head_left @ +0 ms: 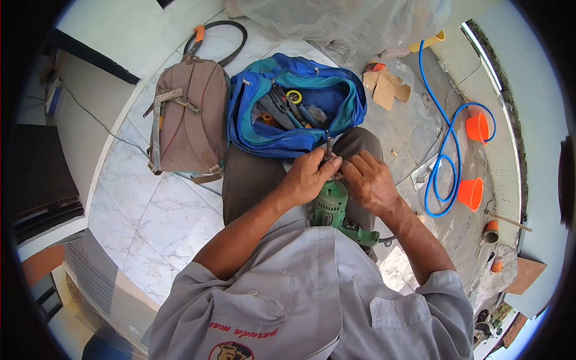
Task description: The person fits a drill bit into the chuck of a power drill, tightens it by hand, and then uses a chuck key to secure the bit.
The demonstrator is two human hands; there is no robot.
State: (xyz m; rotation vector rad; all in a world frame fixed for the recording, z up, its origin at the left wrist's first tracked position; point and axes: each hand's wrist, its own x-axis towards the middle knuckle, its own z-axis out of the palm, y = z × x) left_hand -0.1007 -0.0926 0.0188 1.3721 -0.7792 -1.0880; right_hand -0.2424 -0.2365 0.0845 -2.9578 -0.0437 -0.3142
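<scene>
A green power drill (330,204) lies against my lap, its chuck end pointing away from me and its handle toward the right. A metal bit (329,146) sticks out of the front. My left hand (306,178) is closed around the chuck end, with thumb and fingers at the base of the bit. My right hand (369,183) is closed just beside it, fingertips pinched at the chuck's right side. What those fingertips grip is hidden. An open blue bag (240,129) with several tools inside sits just beyond my knees.
A brown backpack (192,114) with a hammer (158,129) on it lies at left on the marble tiles. To the right are a blue hose (447,132), orange buckets (470,194) and torn cardboard (387,90). Plastic sheeting (360,24) hangs at the back.
</scene>
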